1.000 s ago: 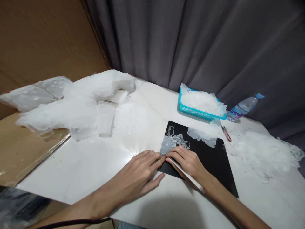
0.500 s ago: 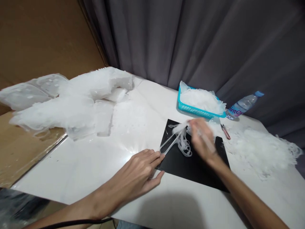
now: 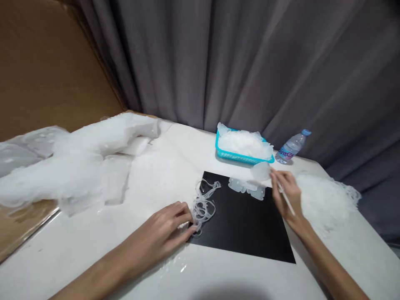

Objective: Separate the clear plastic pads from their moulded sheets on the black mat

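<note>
Pinches tangled translucent strips in left hand along black rectangular mat's left edge; grips white stick in right hand; on clear bottle, legible: "ante".

One mat, one basket, one bottle and one strand tangle show.

A dark grey, pleated fabric curtain hangs behind a glossy white desk; a flat brown panel stands at left. Light glints off the desk.
</note>
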The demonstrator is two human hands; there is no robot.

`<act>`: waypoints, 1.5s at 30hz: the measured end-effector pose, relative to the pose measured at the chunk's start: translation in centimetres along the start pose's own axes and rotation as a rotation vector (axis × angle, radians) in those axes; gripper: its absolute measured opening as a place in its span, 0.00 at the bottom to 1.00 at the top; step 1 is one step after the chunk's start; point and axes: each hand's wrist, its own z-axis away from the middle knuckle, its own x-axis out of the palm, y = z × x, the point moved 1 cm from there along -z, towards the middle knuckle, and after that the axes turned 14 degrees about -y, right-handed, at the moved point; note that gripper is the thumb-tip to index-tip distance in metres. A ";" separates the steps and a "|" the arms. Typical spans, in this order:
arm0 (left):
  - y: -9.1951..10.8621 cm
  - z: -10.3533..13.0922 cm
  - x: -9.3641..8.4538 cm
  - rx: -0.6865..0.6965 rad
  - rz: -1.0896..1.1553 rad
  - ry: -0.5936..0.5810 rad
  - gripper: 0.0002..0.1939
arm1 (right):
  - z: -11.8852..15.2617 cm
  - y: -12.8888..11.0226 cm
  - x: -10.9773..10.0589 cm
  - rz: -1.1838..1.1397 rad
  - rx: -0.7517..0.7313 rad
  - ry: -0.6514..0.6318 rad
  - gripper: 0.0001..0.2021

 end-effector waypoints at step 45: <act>2.7 -14.5 -3.4 0.019 0.694 -0.048 0.19 | 3.1 -2.5 0.3 -0.529 0.128 -0.441 0.14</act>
